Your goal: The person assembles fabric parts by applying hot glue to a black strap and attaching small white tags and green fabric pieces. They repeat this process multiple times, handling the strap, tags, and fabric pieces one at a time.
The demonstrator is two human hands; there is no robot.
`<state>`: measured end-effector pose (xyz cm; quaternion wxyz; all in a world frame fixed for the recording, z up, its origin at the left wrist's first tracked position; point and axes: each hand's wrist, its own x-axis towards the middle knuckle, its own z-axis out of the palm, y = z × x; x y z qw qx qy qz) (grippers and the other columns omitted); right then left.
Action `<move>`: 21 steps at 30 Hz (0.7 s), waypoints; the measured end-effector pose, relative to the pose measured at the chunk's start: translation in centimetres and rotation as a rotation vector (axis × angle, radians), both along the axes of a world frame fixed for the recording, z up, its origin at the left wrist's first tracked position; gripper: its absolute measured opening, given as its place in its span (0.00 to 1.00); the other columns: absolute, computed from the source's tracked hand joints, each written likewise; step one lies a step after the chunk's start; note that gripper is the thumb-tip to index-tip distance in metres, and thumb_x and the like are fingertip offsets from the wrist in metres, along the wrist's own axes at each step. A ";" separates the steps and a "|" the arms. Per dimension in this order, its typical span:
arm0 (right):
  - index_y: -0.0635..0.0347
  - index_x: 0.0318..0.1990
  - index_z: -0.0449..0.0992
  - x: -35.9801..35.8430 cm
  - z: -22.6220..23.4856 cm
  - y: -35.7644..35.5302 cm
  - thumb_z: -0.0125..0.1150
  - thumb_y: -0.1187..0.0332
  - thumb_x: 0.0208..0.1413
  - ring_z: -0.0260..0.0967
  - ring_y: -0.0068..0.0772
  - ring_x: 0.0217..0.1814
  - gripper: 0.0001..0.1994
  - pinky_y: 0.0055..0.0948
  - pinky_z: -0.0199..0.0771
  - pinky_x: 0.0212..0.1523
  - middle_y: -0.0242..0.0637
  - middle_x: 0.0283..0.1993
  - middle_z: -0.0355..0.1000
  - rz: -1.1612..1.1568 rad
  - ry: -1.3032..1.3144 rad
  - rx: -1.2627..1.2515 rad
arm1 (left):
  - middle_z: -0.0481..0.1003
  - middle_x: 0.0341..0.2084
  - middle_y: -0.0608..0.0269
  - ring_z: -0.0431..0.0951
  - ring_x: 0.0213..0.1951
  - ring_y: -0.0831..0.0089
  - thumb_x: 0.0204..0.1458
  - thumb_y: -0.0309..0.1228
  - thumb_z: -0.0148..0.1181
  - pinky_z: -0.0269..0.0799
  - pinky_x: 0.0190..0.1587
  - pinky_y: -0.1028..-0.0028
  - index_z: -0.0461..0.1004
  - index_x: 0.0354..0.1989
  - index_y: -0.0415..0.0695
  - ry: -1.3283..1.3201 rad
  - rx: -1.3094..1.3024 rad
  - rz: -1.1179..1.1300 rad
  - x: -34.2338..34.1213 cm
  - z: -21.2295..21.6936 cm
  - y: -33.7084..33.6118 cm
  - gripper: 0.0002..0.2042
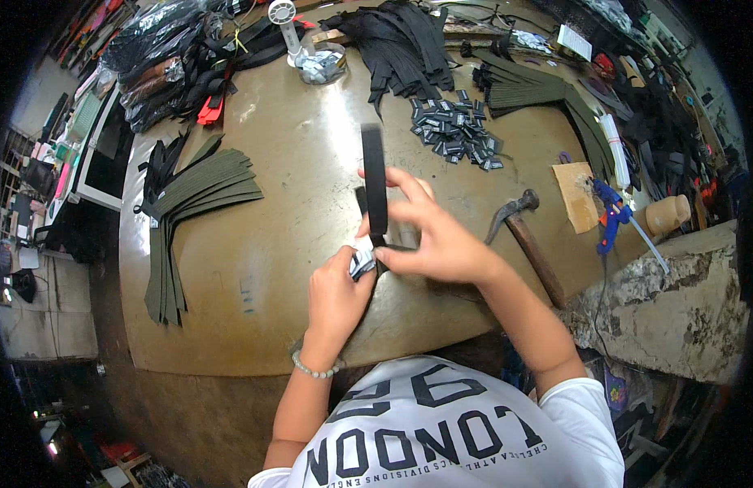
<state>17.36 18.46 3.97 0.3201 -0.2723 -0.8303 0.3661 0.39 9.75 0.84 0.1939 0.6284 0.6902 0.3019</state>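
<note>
Near the front edge of the table, my left hand (pixel 337 291) is closed on a small silver-and-dark piece (pixel 362 263), perhaps a buckle; its exact kind is hard to make out. A black strap (pixel 374 180) rises from between my hands and bends near its top. My right hand (pixel 429 233) pinches the strap, thumb close to the small piece and fingers behind the band. Part of the strap's lower end is hidden by my fingers. To the right of my right hand lies a hammer (pixel 532 248) with a wooden handle.
Olive straps (pixel 201 195) fan out at the left, with more olive straps (pixel 529 91) at the far right. Small dark tabs (pixel 456 130) form a pile beyond my hands. Black straps (pixel 401 45), a small white fan (pixel 288 31) and a blue glue gun (pixel 611 213) also lie about.
</note>
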 end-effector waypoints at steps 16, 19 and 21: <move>0.65 0.40 0.74 -0.3 -4.4 -5.0 0.58 0.77 0.45 0.71 0.44 0.52 0.12 0.35 0.77 0.46 0.41 0.43 0.71 -0.135 -0.276 0.350 | 0.76 0.28 0.59 0.78 0.28 0.54 0.43 0.22 0.64 0.74 0.30 0.60 0.75 0.49 0.56 0.021 0.187 -0.052 0.4 -1.5 -0.5 0.22; 0.66 0.41 0.75 0.4 -4.1 -5.6 0.58 0.78 0.44 0.71 0.46 0.54 0.13 0.36 0.77 0.48 0.42 0.44 0.72 -0.123 -0.302 0.353 | 0.72 0.24 0.63 0.77 0.25 0.60 0.43 0.24 0.64 0.74 0.28 0.63 0.76 0.52 0.62 0.233 0.061 -0.074 0.4 -1.2 -0.7 0.25; 0.66 0.40 0.75 0.8 -4.1 -6.2 0.57 0.79 0.44 0.70 0.47 0.56 0.13 0.35 0.77 0.49 0.42 0.44 0.72 -0.108 -0.343 0.345 | 0.70 0.23 0.62 0.76 0.24 0.60 0.44 0.25 0.64 0.73 0.27 0.62 0.77 0.54 0.62 0.264 0.062 -0.070 0.6 -1.1 -0.6 0.25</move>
